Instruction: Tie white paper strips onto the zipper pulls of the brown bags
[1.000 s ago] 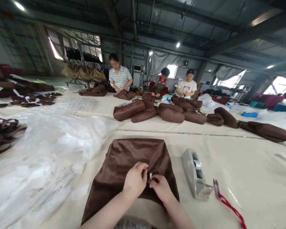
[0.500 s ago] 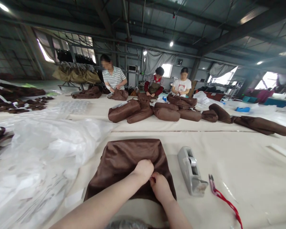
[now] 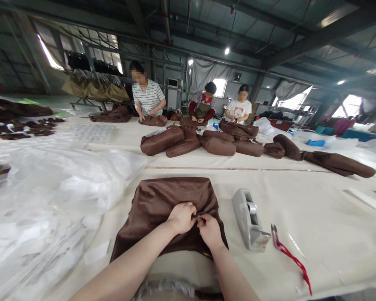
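Observation:
A dark brown bag, smooth like leather, lies on the pale table in front of me. My left hand rests over its right half with the fingers closed in a pinch. Close beside it, my right hand pinches too, thumb and finger together. Between the fingertips of both hands shows a small dark bit with something pale at its end, too small to name. Part of the bag's front is covered by my hands and forearms.
To the right stand a grey tape dispenser and small snips with a red cord. Clear plastic bags heap up on the left. Several stuffed brown bags lie across the far table, where three people work.
My left hand has turned so its fingers show, and a small dark bit now appears between both hands' fingertips. A co-worker's brown bag at the back left lies flatter.

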Tool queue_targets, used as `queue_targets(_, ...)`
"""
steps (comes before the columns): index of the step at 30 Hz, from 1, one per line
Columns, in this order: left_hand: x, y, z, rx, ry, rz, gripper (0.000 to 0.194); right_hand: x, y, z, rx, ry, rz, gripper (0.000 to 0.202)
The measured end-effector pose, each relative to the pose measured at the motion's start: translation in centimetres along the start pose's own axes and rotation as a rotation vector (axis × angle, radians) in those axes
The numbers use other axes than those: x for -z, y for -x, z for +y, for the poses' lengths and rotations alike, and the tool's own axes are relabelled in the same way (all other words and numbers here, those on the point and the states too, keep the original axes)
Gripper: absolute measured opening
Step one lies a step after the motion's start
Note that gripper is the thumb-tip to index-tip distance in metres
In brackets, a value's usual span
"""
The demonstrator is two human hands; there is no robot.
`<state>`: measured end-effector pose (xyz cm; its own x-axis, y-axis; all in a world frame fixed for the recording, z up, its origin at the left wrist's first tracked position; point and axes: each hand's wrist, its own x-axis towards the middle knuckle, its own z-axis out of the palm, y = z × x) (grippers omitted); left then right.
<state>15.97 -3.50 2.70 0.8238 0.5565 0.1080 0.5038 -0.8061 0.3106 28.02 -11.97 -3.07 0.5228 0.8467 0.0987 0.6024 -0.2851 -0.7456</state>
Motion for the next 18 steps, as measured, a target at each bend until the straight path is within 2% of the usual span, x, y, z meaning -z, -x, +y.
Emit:
queue_targets(8,-2.5,0.4,0.9,0.021,-0.162,0.094,0.01,0.2,0.3,0.2,-0.03,-0.011,0.007,0.018)
queue_targets(14,-3.8,-0.7,1.3,0.177,-0.177,0.086,0.019,0.1,1.0,-0.5,0.016,0.018,0.007,0.017)
queue_targets(18,-3.7,-1.4,1.3,0.264,-0.127,0.09,0.025,-0.1,1.4,-0.9,0.051,0.062,0.016,0.018)
